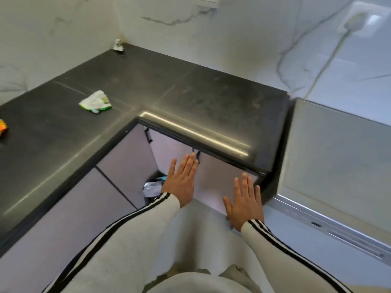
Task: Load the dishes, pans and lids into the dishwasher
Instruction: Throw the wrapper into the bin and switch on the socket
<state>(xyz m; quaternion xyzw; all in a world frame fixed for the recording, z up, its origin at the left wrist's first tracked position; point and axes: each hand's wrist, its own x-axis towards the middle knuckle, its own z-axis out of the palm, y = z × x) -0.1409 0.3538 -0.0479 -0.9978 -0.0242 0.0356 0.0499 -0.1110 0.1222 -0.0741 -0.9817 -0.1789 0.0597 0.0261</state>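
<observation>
Left hand (182, 180) lies flat, fingers together, beside the black handle (198, 155) of the cupboard door (213, 178). Right hand (245, 200) is flat against it, fingers spread, further right. To open it, I'd hook that handle squarely. No dishes, pans or lids in sight.

Found the countertop (190, 85) a dark, stone-like slab, mostly matt, scuffed and smeared, with a bright sheen along its rounded front edge. Noted a glossy white marble-look wall (232, 28), grey-veined and reflective. Saw the pale lilac cabinet door (220, 182) under the left hand (183, 180) and right hand (245, 201) as smooth and matt, with a thin dark handle (198, 155). Judged the grey appliance panel (338, 155) satin-smooth, material unclear, above a brushed metal rail (338, 231). Made out a crumpled, shiny plastic wrapper (96, 101) and soft, matt cloth sleeves (127, 240), white with black stripes.
</observation>
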